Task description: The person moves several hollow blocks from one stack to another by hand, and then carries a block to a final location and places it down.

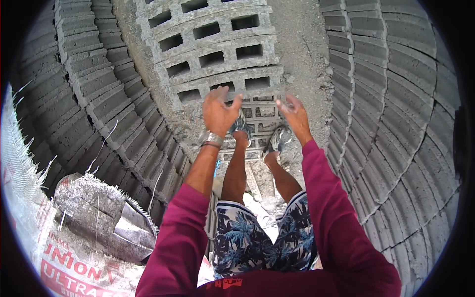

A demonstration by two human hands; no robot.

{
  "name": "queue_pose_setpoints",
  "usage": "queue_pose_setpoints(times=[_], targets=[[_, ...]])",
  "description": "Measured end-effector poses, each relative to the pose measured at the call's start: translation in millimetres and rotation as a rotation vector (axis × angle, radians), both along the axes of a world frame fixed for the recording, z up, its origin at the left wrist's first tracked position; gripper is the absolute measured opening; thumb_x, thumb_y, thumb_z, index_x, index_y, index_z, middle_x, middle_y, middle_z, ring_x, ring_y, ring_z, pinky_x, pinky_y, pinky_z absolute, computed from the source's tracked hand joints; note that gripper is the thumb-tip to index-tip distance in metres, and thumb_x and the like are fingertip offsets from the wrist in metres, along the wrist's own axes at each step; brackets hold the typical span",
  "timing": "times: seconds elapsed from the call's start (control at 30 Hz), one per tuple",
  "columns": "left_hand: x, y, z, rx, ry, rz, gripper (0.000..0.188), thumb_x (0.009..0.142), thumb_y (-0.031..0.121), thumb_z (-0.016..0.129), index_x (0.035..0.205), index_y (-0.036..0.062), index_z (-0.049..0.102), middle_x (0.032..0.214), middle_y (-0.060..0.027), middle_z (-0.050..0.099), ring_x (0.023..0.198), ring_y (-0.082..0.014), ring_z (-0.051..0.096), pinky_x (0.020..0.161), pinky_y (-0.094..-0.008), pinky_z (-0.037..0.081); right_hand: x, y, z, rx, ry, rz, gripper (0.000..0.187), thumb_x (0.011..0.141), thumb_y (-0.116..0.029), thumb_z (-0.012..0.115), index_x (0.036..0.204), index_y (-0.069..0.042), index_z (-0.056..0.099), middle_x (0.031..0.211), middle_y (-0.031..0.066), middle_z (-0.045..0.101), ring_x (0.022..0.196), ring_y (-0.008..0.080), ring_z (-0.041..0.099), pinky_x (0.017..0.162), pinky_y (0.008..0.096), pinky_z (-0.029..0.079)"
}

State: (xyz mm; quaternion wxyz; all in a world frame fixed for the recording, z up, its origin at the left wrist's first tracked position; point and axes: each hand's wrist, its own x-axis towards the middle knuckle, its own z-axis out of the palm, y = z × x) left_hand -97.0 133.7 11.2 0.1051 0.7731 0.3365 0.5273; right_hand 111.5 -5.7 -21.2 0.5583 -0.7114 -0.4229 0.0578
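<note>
My left hand (220, 113) reaches forward with its fingers extended and the thumb apart, holding nothing. It hovers at the near edge of a row of grey hollow concrete blocks (239, 85), overlapping the closest block in view. To the right, my right hand (295, 118) also has its fingers and thumb spread, with nothing between them. It is just beyond that block's right end. Whether either hand touches the block I cannot tell. Grey dust coats the fingertips. A metal watch (210, 138) circles my left wrist.
Tall stacks of concrete blocks stand on the left (94, 64) and right (391, 114). My shoes (278, 139) are between them, near more blocks set lower. Torn printed sacks (99, 257) lie at the lower left. Gritty ground (302, 54) borders the row.
</note>
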Motion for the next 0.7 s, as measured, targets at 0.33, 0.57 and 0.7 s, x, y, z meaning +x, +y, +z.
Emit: queue_pose_setpoints(times=[0.33, 0.57, 0.7], targets=[[-1, 100, 26, -0.430, 0.247, 0.390, 0.060, 0.071, 0.059, 0.069, 0.091, 0.0031, 0.075, 0.101, -0.0212, 0.070, 0.107, -0.0354, 0.062, 0.113, -0.0475, 0.023, -71, -234, -197, -0.185, 0.345, -0.185, 0.040, 0.092, -0.028, 0.067, 0.113, 0.006, 0.063, 0.104, 0.0137, 0.068, 0.086, 0.0181, 0.066, 0.074, 0.0302, 0.055], [-33, 121, 7, -0.523, 0.202, 0.450, 0.060, 0.072, 0.053, 0.067, 0.093, -0.0021, 0.074, 0.107, -0.0234, 0.069, 0.105, -0.0343, 0.065, 0.112, -0.0466, 0.024, -137, -350, -289, -0.198, 0.860, -0.369, 0.022, 0.091, -0.018, 0.065, 0.104, 0.000, 0.066, 0.086, 0.0048, 0.063, 0.074, 0.0135, 0.061, 0.059, 0.0297, 0.055], [-76, 157, -23, -0.564, 0.150, 0.485, 0.070, 0.066, 0.056, 0.071, 0.095, -0.0072, 0.071, 0.103, -0.0271, 0.069, 0.104, -0.0380, 0.065, 0.102, -0.0423, 0.040, -184, -346, -294, -0.216, 0.865, -0.308, 0.024, 0.090, -0.022, 0.065, 0.100, 0.000, 0.067, 0.086, 0.0066, 0.066, 0.071, 0.0142, 0.062, 0.058, 0.0294, 0.055]])
